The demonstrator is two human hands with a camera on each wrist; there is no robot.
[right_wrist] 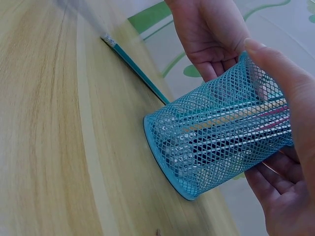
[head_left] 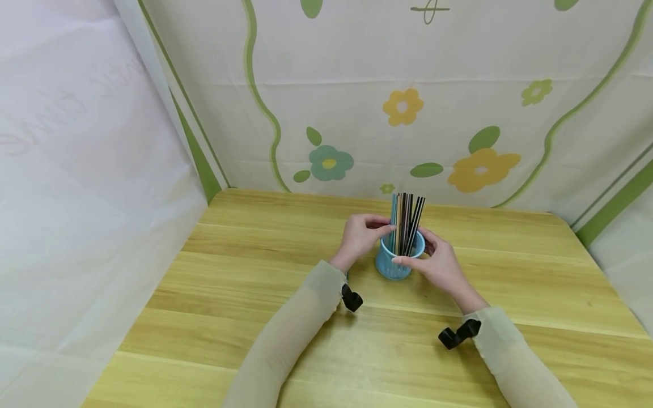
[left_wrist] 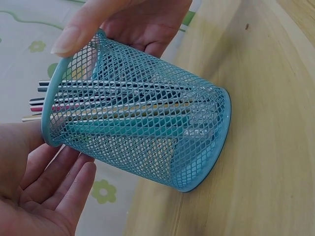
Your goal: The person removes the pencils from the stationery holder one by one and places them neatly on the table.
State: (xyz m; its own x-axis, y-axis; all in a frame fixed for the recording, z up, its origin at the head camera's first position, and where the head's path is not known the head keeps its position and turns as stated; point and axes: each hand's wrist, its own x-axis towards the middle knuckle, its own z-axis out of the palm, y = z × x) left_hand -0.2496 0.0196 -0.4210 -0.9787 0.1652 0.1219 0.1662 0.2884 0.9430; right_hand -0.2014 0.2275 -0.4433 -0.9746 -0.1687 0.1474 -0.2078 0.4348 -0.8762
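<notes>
- Between the two hands, the light-blue mesh cup [head_left: 391, 272] is standing roughly upright; base contact with the tabletop [head_left: 285, 243] is reading as likely but hard to confirm.
- Right hand [head_left: 442, 266] is gripping the cup rim: thumb is lying over the near side, fingers are curling round the far right side. Most of those fingers are hiding behind the mesh in the head view.
- Left hand [head_left: 357, 235] is sitting at the cup's left: thumb tip is overlapping the sticks just above the rim, index is running behind them, leaving a narrow gap. Can't tell if it's pinching any; contact is hiding behind the bundle.
- Inside the grip, thin sticks [head_left: 403, 226] are poking up past the rim, blue to the left, dark to the right. They're overlapping too much to count; mesh is blurring the silvery lower ends.
- Left of the grip, one teal stick [right_wrist: 139, 73] with a silvery end is lying on the table. Cup is cutting off its far end in the right wrist view; in the head view the left wrist is covering nearly all of it.
- Beyond both hands, flowered cloth [head_left: 357, 62] is hanging, running out of frame at top.
</notes>
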